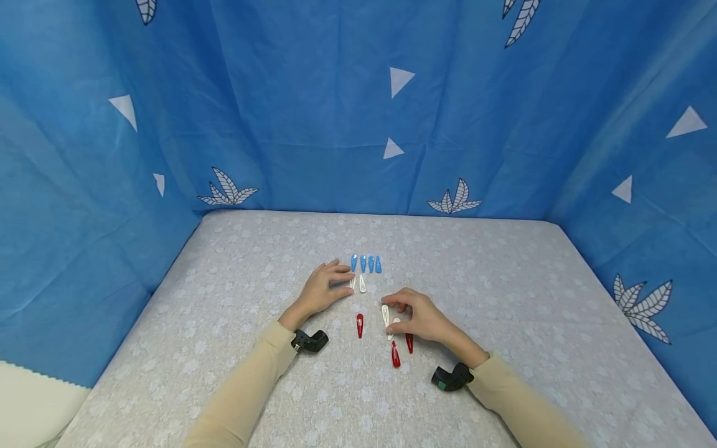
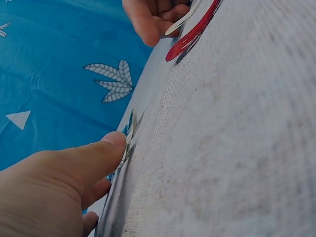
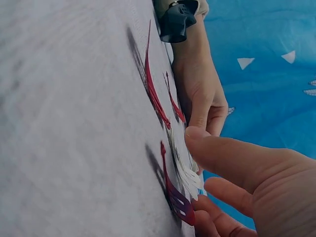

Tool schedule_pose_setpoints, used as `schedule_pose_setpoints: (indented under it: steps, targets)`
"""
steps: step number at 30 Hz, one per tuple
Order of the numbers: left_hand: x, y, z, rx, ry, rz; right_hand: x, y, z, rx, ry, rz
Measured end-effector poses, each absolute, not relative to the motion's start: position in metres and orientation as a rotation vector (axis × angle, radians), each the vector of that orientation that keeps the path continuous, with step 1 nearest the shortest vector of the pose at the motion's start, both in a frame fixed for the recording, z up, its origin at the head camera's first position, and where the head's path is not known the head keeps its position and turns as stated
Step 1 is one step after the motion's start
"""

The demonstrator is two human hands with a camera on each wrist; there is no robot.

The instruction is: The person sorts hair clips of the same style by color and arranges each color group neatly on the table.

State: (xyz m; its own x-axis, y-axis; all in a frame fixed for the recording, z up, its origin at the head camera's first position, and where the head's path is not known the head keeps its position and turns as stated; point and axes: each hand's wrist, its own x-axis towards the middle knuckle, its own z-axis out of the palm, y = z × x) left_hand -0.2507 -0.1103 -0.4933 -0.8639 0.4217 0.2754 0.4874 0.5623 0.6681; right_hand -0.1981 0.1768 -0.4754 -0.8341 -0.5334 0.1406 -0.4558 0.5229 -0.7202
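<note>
Four blue clips (image 1: 363, 264) lined up, white clips (image 1: 362, 284) about halfway

Blue row looks done to us. Two white clips sit at its 7 o'clock; our left hand (image 1: 322, 287) is around one, can't tell if pinched. Our right hand (image 1: 417, 314), at their 4 o'clock, arches over two loose ones, thumb and fingertips well apart. Three red clips (image 1: 360, 325) on the tabletop (image 1: 504, 267), one at 6 and two nearer 5, seem left to do.

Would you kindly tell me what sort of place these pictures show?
Likely a small indoor recording setup: a blue curtain hangs round three sides of a table, and both wrists wear black devices, probably cameras.
</note>
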Motion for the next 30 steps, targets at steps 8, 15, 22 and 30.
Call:
schedule_pose_setpoints:
  steps: [8, 15, 22, 30]
  targets:
    - [-0.2495, -0.1107, -0.4930, -0.775, -2.710, -1.182, -0.1969, 0.1747, -0.4765, -0.852, 2.657, -1.218]
    - [-0.2489, -0.1103, -0.4916, -0.777, -2.718, -1.171, -0.1962, 0.1729, -0.4785, -0.862, 2.680, -1.186]
    - [-0.2495, -0.1098, -0.4917, -0.772, -2.730, -1.169, -0.1955, 0.1730, -0.4789, -0.889, 2.703, -1.151]
    - [-0.2503, -0.1104, -0.4939, -0.785, -2.711, -1.144, -0.1951, 0.1725, -0.4785, -0.905, 2.716, -1.146]
